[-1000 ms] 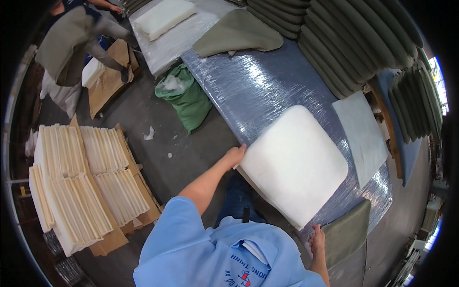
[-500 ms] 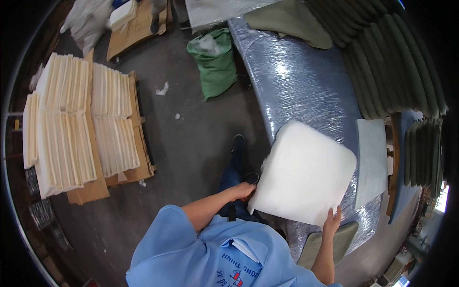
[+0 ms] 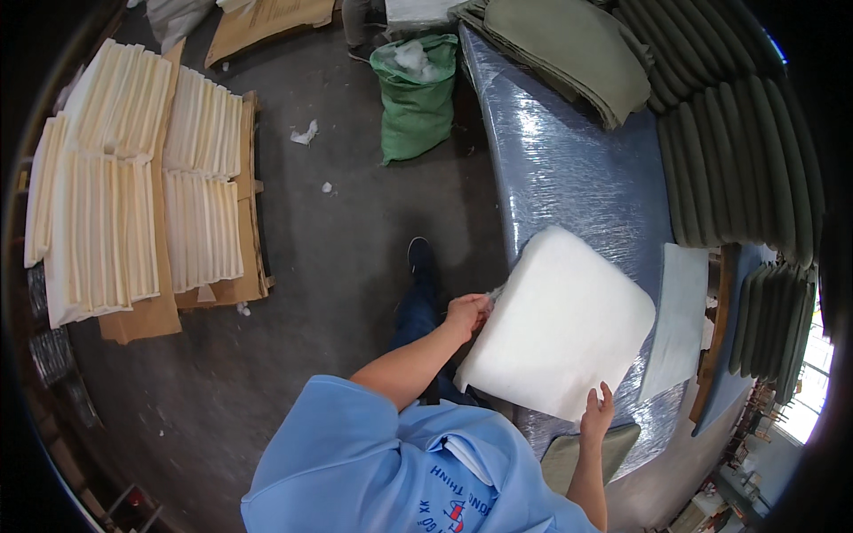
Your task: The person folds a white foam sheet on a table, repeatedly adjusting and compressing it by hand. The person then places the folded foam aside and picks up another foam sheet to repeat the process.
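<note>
A white padded seat cushion (image 3: 560,324), squarish with rounded corners, lies at the near end of a table wrapped in shiny film, its left part over the table's edge. At its left side my left hand (image 3: 468,317) is closed, pinching a small greyish-white tuft of wadding (image 3: 494,295) at the cushion's edge. My right hand (image 3: 598,412) is by the near right edge, its fingers raised and apart, touching the cushion. Partly under my right forearm rests an olive-green cushion (image 3: 569,455).
The film-wrapped table (image 3: 569,169) carries olive fabric pieces (image 3: 560,44), stacked dark green cushions (image 3: 729,169) and a pale sheet (image 3: 673,320). A green sack (image 3: 416,115) of white stuffing stands on the floor. Cream foam pads (image 3: 107,231) are stacked on a pallet at left.
My left hand has moved up from the cushion's lower left corner to its left edge. The cushion and my right hand have shifted slightly left in view, as the whole view has turned.
</note>
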Demonstrator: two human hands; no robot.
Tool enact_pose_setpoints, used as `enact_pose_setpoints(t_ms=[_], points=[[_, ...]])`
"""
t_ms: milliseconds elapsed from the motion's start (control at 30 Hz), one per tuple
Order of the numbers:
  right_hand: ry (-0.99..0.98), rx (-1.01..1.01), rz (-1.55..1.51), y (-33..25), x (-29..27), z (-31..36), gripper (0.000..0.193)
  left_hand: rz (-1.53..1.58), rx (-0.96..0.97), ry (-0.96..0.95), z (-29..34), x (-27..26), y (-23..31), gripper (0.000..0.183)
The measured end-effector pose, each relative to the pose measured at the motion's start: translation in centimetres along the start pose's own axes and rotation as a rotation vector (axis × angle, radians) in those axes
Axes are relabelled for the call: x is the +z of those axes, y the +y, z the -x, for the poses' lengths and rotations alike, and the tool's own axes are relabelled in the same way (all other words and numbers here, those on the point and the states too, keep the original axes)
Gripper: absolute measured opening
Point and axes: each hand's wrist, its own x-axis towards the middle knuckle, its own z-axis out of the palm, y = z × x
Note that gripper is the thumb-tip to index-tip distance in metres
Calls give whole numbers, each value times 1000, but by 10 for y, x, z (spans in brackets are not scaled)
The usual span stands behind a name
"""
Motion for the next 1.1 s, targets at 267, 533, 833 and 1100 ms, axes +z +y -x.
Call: enact_pose_setpoints(t_ms=[267, 533, 833, 1100], points=[[-13, 22, -74, -7, -15, 8, 36, -274, 203, 213, -19, -23, 30, 18], [-57, 43, -105, -9, -5, 25, 29, -63, -74, -228, -32, 35, 50, 28], [-2, -20, -66, 29, -19, 28, 26, -1194, 71, 684, -39, -61, 38, 25], [-75, 45, -128, 0, -5, 24, 25, -340, 175, -123, -32, 57, 67, 23]])
